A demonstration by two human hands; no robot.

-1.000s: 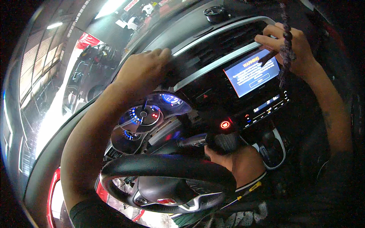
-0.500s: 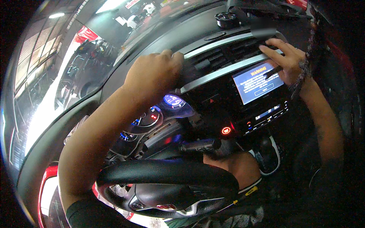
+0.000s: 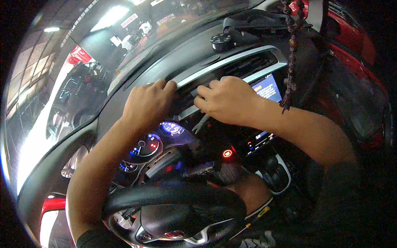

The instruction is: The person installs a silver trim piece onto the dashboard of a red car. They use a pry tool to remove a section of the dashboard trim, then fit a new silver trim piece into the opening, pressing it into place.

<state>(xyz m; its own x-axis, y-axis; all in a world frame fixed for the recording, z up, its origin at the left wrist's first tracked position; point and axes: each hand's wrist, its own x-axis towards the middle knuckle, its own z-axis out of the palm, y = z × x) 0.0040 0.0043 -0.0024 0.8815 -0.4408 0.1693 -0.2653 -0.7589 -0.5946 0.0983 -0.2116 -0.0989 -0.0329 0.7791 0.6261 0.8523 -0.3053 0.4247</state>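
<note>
A long air vent panel with silver trim [image 3: 282, 62] runs across the dashboard. At its left end my left hand [image 3: 151, 101] is closed, fingers curled over the edge; the fingertips are hidden. My right hand [image 3: 227, 101] grips the panel a little further right, its fingers bent around the vent and trim and partly hidden by the back of the hand. Below the right hand a small silver forked piece [image 3: 201, 124] shows. The lit display screen [image 3: 271, 89] is partly covered by my right hand and forearm.
The steering wheel [image 3: 165, 194] lies below my arms, before the lit instrument cluster [image 3: 142, 145]. A beaded string [image 3: 292, 62] hangs at the right. On the dashboard top stands a round black container [image 3: 221, 42]. A yellow-handled screwdriver [image 3: 263, 211] lies by my leg.
My right hand has moved left from the vent panel's right end, beside the screen, to near my left hand. The left hand stays at the left end. The view has shifted right.
</note>
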